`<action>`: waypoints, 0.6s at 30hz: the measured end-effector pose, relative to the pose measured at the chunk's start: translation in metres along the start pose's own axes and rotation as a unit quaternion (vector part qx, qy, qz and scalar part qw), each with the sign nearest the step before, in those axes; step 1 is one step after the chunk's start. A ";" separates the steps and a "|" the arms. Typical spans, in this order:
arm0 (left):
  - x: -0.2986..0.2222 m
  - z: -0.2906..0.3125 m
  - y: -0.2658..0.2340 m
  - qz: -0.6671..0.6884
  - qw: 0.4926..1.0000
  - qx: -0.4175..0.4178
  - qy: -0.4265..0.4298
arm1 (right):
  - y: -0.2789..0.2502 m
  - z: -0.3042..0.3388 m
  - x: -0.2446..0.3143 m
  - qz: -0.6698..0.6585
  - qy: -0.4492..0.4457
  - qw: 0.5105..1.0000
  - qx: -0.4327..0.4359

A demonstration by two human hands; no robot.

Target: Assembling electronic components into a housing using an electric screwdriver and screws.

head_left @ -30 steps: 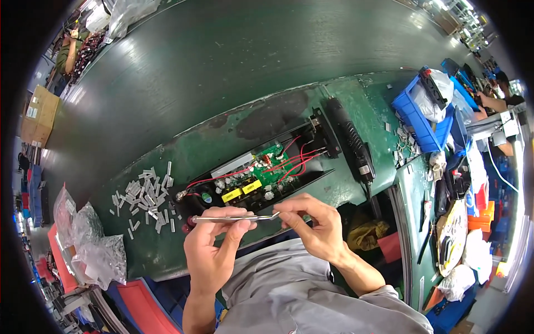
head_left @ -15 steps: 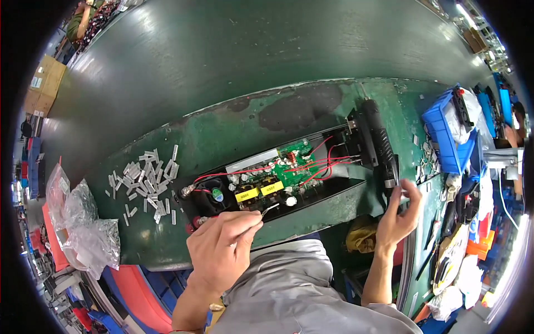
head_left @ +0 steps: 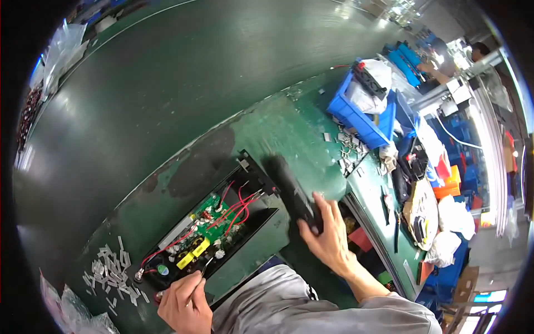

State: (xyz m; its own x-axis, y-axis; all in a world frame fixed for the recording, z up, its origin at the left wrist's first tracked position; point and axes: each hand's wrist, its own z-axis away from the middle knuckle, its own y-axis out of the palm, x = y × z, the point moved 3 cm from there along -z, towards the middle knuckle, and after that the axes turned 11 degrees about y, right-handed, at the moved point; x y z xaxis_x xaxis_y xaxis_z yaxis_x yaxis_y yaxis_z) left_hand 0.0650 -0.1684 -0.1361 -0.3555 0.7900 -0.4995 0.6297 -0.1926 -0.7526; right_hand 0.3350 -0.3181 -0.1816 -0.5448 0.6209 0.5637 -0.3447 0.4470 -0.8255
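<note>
A long black housing [head_left: 253,234] lies slantwise on the green bench, its top off. Inside it sit a green circuit board [head_left: 208,209], red wires [head_left: 239,211], yellow-wrapped transformers [head_left: 193,253] and a fan at the near-left end. My left hand [head_left: 186,303] is at the housing's near edge, thumb and fingers closed on a thin metal piece [head_left: 207,266] that points over the housing; its exact kind is unclear. Just right of the housing, my right hand [head_left: 331,239] has its thumb and fingers round the near end of a black electric screwdriver [head_left: 292,189], which is blurred.
Small silvery strips [head_left: 111,273] lie heaped left of the housing, near clear plastic bags [head_left: 78,312]. A blue bin [head_left: 361,119] stands far right, with loose metal pieces [head_left: 351,147] before it. Pliers [head_left: 387,200] and bags lie along the right side. Another person is in the far right background.
The view has swung right. My right hand has closed on the screwdriver, which now stands further from the housing's end. My left hand still pinches the thin metal piece.
</note>
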 end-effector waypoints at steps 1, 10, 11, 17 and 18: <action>-0.003 -0.004 -0.005 -0.029 0.999 0.029 -0.015 | -0.001 0.014 -0.008 -0.022 -0.005 1.000 0.015; -0.003 0.004 -0.004 -0.026 1.000 0.003 0.006 | 0.022 0.120 -0.034 -0.301 0.302 0.830 0.358; 0.000 0.004 -0.003 -0.022 1.000 0.002 0.003 | 0.025 0.125 -0.035 -0.296 0.328 0.808 0.389; -0.001 -0.001 0.000 -0.001 1.000 -0.005 0.016 | 0.022 0.149 -0.016 -0.171 0.190 0.861 0.439; -0.002 -0.003 0.002 0.005 1.000 -0.008 0.016 | 0.022 0.150 -0.011 -0.157 0.190 0.864 0.439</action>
State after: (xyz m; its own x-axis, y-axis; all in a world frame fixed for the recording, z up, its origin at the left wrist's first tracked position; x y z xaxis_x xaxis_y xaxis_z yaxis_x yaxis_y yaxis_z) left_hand 0.0687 -0.1686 -0.1354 -0.3267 0.8061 -0.4934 0.6443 -0.1919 -0.7403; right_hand 0.2186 -0.4121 -0.2104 -0.0854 0.7991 0.5951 -0.9679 0.0751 -0.2399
